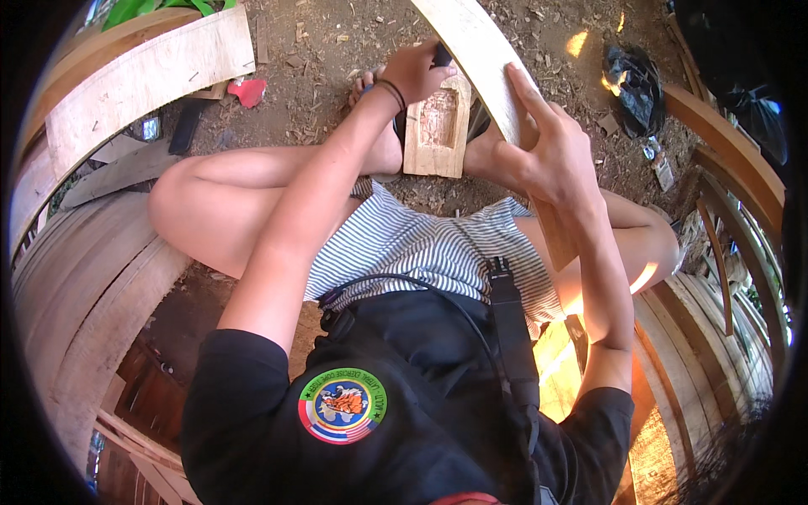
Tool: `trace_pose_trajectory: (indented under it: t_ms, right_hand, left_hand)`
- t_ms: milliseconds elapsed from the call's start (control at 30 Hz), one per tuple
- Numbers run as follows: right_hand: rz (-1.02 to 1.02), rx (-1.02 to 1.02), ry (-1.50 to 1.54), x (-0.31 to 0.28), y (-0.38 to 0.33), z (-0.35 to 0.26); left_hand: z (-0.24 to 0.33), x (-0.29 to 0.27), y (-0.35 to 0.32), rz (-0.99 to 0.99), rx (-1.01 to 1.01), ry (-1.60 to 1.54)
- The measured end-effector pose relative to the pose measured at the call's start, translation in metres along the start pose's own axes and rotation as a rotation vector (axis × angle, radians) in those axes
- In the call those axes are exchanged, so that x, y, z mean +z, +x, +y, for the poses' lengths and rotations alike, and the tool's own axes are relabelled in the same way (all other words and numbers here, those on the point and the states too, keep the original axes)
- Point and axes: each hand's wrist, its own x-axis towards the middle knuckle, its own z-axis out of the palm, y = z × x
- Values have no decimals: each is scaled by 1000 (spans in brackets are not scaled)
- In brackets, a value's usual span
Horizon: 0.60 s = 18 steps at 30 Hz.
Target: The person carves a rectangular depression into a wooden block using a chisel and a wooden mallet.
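Observation:
My right hand [558,158] grips a long pale wooden board [481,59], thumb on one side and fingers stretched along the other. The board slants from the top of the view down past my right shin. My left hand [412,74] is closed around a small black object [442,55] at the board's left edge; its kind does not show. Just below, a wooden block [437,162] with a carved rectangular hollow lies on the ground between my bare feet. Wood chips sit in that hollow.
Curved planks [151,80] stand at the upper left, nails sticking out of one. A red scrap [247,92] lies beside them. Black plastic bags [633,88] are at the upper right. Stacked boards [93,278] flank me, and shavings litter the dirt floor.

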Motion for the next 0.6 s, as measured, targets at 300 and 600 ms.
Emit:
trace_pose_trajectory:
  t_ms: [300,600]
  right_hand:
    - [692,-201,590,-42,-1,-19]
    - [470,113,850,11,-11,18]
  left_hand:
    - [10,-21,-4,35,-218,-8]
    - [7,-28,-9,146,-185,-162]
